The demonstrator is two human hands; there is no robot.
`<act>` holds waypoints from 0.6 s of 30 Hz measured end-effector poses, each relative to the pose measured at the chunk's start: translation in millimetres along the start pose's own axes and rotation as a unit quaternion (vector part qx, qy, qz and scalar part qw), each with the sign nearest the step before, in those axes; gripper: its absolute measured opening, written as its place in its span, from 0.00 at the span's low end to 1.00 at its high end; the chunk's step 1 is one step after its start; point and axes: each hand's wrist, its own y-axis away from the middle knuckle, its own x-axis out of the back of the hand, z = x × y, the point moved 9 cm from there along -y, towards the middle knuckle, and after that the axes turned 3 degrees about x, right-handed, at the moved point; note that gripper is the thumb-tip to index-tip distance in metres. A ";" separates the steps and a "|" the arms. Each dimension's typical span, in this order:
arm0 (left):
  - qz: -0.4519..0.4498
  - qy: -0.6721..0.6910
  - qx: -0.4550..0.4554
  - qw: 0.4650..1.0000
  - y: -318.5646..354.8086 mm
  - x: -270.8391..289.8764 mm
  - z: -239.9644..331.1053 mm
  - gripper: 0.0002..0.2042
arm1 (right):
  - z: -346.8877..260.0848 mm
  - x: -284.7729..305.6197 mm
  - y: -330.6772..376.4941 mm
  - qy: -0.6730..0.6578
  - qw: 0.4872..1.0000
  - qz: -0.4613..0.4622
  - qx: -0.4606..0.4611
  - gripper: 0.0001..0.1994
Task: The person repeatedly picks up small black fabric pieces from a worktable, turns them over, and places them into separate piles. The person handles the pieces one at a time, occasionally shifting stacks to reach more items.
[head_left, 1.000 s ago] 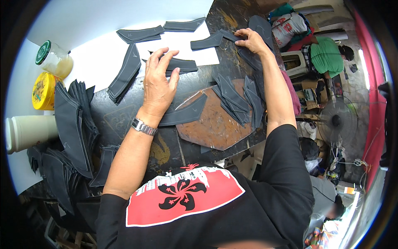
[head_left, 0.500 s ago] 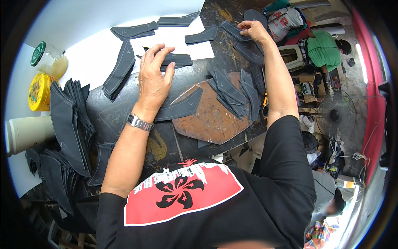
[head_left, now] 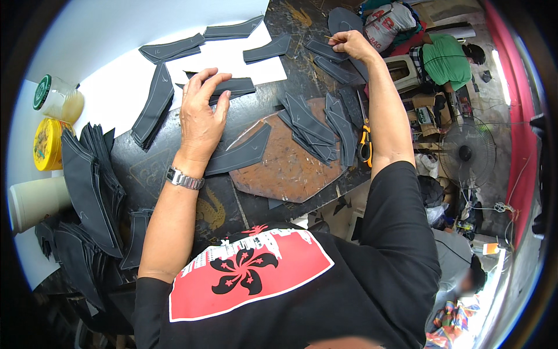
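Note:
My left hand (head_left: 202,116), fingers apart and holding nothing, hovers beside a dark grey cut piece (head_left: 235,86) on the white sheet. Below it, another curved grey piece (head_left: 247,152) with a pale marked outline lies partly on a worn brown board (head_left: 273,180). At the far right of the table my right hand (head_left: 353,45) pinches what looks like a thin light-brown stick (head_left: 331,38); its tip is too small to make out. Under and beside those fingers lie grey pieces (head_left: 325,50), with another piece (head_left: 334,70) just nearer.
Several grey pieces (head_left: 308,125) overlap on the board, with orange-handled scissors (head_left: 365,145) to their right. More lie on the white sheet (head_left: 110,87). At left stand stacked pieces (head_left: 90,186), a glass jar (head_left: 61,99), a yellow tub (head_left: 47,145) and a pale cylinder (head_left: 40,200). A fan (head_left: 465,154) and people are at right.
The view has shifted slightly, so the table's contents sit further left. My right hand stays pinched over the far-right pieces; my left hand stays raised with its fingers apart.

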 end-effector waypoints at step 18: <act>0.030 0.029 -0.018 0.999 -1.1 8.2 3.5 0.12 | -34.7 -9.0 68.1 0.106 0.989 0.099 -0.034 0.19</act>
